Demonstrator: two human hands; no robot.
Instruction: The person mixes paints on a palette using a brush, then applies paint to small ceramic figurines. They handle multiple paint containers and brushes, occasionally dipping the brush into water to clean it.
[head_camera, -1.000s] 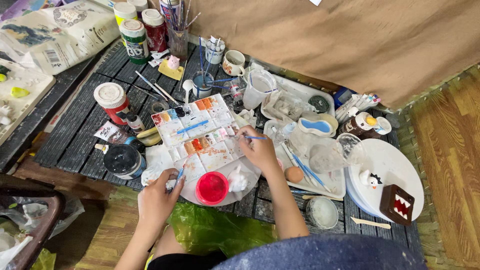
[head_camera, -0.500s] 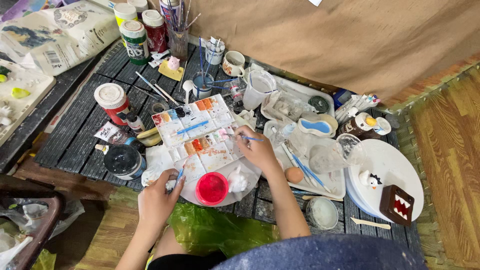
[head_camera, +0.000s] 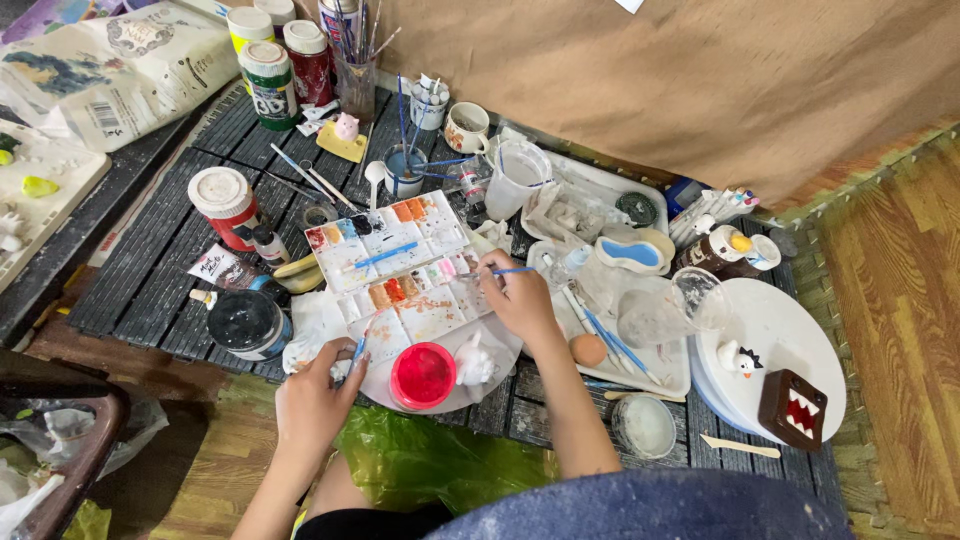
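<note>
Near the tabletop's front edge, the left hand (head_camera: 312, 405) is resting curled on a white cloth (head_camera: 318, 322), fingers closed on a blue-handled brush (head_camera: 357, 350). The paint palette (head_camera: 400, 275) is lying beside it. The right hand (head_camera: 520, 298), pinched on a thin blue brush (head_camera: 500, 271), is now touching its tip to the palette's right wells (barely shifted from a second ago), still loading colour.

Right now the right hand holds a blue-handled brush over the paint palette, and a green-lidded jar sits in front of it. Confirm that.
Not quite: the jar's lid is red, not green, as the head view shows. The right hand does hold a blue-handled brush over the paint palette.
</note>
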